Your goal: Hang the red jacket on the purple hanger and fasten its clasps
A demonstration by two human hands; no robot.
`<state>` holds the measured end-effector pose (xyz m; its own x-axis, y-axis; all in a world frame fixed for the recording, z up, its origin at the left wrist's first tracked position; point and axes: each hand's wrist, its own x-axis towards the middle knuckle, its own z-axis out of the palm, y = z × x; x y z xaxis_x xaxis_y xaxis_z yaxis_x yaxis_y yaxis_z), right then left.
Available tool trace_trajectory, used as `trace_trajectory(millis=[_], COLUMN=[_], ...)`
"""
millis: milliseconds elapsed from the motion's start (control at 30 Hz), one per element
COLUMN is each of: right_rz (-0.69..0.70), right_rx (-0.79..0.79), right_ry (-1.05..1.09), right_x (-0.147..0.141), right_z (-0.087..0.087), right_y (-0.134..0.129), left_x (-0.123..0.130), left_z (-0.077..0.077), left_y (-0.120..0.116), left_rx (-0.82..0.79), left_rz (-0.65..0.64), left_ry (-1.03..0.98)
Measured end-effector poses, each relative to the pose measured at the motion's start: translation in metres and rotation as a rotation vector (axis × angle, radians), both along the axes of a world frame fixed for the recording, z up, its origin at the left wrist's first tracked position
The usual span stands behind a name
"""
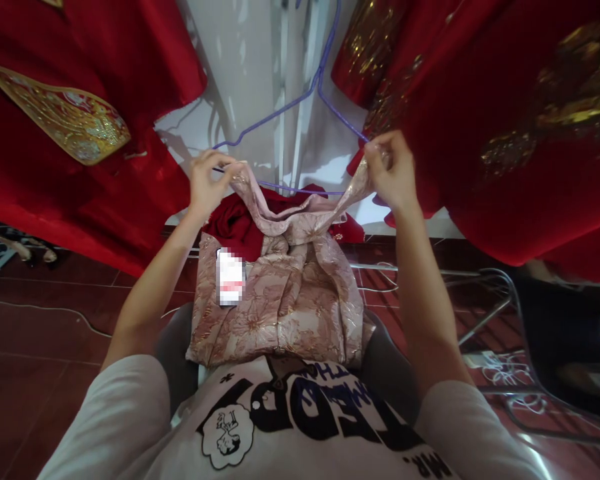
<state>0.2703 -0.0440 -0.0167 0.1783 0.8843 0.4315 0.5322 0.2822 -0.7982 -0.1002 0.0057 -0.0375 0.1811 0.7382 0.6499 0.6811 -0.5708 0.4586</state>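
Pink-gold brocade garment [305, 300] lies across my lap, directly below and between my two hands. Its upper band [307, 230] runs left to right, sagging toward me mid-span. Left fingers [220, 159] pinch one end; right fingers [391, 139] pinch the other. Neither hand is clearly nearer the garment's body. Purple hanger [321, 72] spans the same direction just beyond the band, its sloping arms ending near my fingers; contact on either side: cannot tell. Key relation, in my judgement: band ends against hanger ends, roughly parallel.

Gold-trimmed red garments [130, 40] suggest a clothing shop or workshop.
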Motion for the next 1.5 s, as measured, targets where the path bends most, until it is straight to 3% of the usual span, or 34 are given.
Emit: trace_trajectory(millis=[100, 200, 300, 433, 567, 733, 833, 900, 1000, 1133, 1300, 1400, 1500], right_rz=[-0.032, -0.069, -0.081, -0.057, -0.004, -0.040, -0.047, -0.033, -0.043, -0.031, -0.018, -0.027, -0.007], right_rx=[-0.037, -0.026, -0.016, -0.035, -0.092, -0.043, -0.019, -0.023, -0.062, -0.079, -0.038, 0.010, 0.091], right_ry=[0.003, -0.024, -0.037, -0.012, 0.020, -0.007, -0.013, -0.007, -0.012, 0.020, 0.013, -0.042, -0.087], right_x=[-0.002, -0.004, -0.004, -0.003, -0.004, -0.004, -0.003, -0.003, -0.005, -0.005, -0.001, 0.000, 0.000], right_z=[0.005, 0.007, 0.008, 0.008, 0.011, 0.009, 0.008, 0.010, 0.013, 0.012, 0.005, 0.004, 0.004], right_y=[-0.005, -0.008, -0.007, -0.009, -0.012, -0.013, -0.013, -0.015, -0.018, -0.018, -0.011, -0.010, -0.009], left_x=[-0.037, -0.058, -0.062, -0.063, -0.064, -0.034, -0.009, -0.002, -0.015, -0.060, -0.095, -0.092, -0.083], left_z=[-0.012, -0.029, -0.042, -0.049, -0.042, -0.003, 0.018, 0.024, 0.019, -0.010, -0.047, -0.043, -0.019], left_y=[0.013, 0.023, 0.030, 0.035, 0.044, 0.055, 0.057, 0.056, 0.054, 0.050, 0.042, 0.034, 0.030], left_rx=[-0.032, -0.092, -0.133, -0.101, -0.081, -0.088, -0.065, -0.043, -0.091, -0.346, -0.692, -0.720, -0.636], left_rz=[0.101, 0.173, 0.222, 0.186, 0.169, 0.126, 0.012, -0.065, -0.131, -0.179, -0.168, -0.182, -0.105], left_ry=[-0.069, -0.213, -0.370, -0.411, -0.318, -0.167, -0.088, -0.092, -0.178, -0.212, 0.026, 0.091, 0.073])
